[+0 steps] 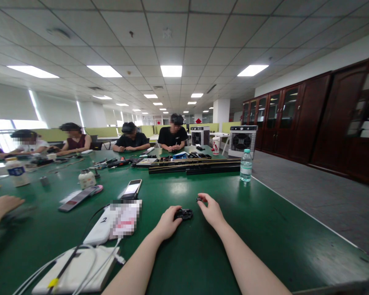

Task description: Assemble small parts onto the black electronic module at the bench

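Note:
My left hand [168,223] is closed on one end of a black part with an uneven, hollowed top [183,214], just above or on the green table; I cannot tell whether it touches the surface. To its right, my right hand [211,209] pinches a small dark piece [199,199] between thumb and fingertips. That piece is too small to name. A short gap separates it from the black part.
A clear water bottle [246,166] stands at the right table edge. Left lie a phone [132,189], a white power bank [100,227], a white box with cables [76,270]. Long black rails [213,167] lie ahead. A co-worker's hand [3,205] reaches in from the left; several people sit beyond.

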Available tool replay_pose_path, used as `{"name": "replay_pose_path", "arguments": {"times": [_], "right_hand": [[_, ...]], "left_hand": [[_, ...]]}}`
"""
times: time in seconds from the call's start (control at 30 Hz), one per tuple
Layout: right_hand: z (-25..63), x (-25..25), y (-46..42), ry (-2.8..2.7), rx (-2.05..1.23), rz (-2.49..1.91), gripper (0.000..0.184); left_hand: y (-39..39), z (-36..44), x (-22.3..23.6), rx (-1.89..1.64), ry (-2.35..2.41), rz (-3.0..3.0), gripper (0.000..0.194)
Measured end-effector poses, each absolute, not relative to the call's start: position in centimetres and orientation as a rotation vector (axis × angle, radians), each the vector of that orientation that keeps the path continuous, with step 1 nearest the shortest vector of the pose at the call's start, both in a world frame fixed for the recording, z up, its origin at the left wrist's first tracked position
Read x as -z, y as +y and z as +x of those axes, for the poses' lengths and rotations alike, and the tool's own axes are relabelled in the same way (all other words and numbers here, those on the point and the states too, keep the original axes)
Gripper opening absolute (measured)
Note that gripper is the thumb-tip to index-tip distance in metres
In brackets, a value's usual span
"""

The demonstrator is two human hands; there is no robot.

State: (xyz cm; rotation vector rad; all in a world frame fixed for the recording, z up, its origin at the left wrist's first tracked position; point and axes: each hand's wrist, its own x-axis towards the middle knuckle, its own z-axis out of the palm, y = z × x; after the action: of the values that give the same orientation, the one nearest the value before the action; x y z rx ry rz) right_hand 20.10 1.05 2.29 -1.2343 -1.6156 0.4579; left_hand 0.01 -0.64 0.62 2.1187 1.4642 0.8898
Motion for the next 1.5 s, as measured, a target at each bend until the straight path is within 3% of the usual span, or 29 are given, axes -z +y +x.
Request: {"name": "replay_pose_path", "arguments": {"times": [0.27,0.57,1.5], "right_hand": [[19.9,-2.2,0.8,-1.742,-0.524,-1.277,0.021],[18.9,-2.3,0.0,-1.857,-0.658,-1.19,0.023],[17.9,-1.2,-0.3,-2.111,-0.408,-1.209,0.021]], "left_hand": [[-0.5,0.0,-0.5,-0.873,1.482,2.115,0.043],[-0.3,-0.1,-0.2,-0.879,1.48,2.148,0.042],[-0.2,0.1,-0.3,-0.91,1.458,2.155,0.041]]}}
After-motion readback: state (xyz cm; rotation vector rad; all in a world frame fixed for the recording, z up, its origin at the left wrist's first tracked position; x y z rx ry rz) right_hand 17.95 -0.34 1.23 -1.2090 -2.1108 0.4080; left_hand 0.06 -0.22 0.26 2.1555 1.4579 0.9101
